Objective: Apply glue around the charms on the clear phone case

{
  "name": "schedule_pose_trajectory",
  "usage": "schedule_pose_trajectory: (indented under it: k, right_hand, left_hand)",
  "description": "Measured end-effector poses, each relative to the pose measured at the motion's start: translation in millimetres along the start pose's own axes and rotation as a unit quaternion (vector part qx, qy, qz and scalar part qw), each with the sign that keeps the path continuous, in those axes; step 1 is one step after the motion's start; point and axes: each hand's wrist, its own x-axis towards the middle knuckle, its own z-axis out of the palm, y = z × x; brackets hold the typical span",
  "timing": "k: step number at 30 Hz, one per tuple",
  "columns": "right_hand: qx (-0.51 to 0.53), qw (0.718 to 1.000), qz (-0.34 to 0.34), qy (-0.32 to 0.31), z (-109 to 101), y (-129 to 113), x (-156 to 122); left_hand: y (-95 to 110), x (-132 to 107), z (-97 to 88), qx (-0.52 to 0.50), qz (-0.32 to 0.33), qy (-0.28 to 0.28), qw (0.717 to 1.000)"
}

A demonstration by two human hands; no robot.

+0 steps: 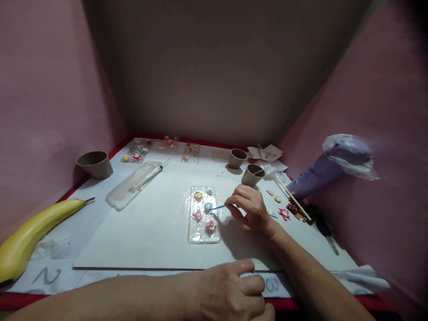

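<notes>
A clear phone case [203, 216] lies flat on the white sheet [150, 232], coated with glossy glue and dotted with small coloured charms. My right hand [250, 210] is pinched on a thin blue stick [218, 207] whose tip touches a pale blue charm [208, 206] on the case. My left hand [230, 290] rests at the table's near edge, fingers curled under, with nothing visible in it.
A purple piping bag [329, 167] lies at the right beside loose charms [284, 213] and a wooden stick [291, 197]. Brown paper cups [252, 174] stand behind. A second clear case [133, 185], charm packets [137, 151], another cup [94, 164] and a yellow banana [33, 232] sit left.
</notes>
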Motion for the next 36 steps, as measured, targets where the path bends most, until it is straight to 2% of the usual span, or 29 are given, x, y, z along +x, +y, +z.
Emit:
schedule_pose_trajectory:
  k: [5,14,25,36]
  right_hand:
    - [0.029,1.000,0.003,0.011,-1.2,-3.0,-0.1]
    - [0.000,1.000,-0.003,0.010,4.5,-3.4,-1.5]
    - [0.027,0.999,-0.002,0.038,7.3,-5.2,-2.7]
    - [0.004,0.999,-0.016,0.030,14.0,-5.9,-2.8]
  left_hand:
    - [0.1,0.4,-0.6,-0.002,-0.003,0.003,1.000]
    - [-0.6,-0.3,-1.7,-0.014,-0.007,-0.022,1.000]
    - [0.8,-2.2,1.4,-0.018,-0.007,-0.023,1.000]
    - [0.7,-2.2,0.6,-0.019,-0.001,-0.022,1.000]
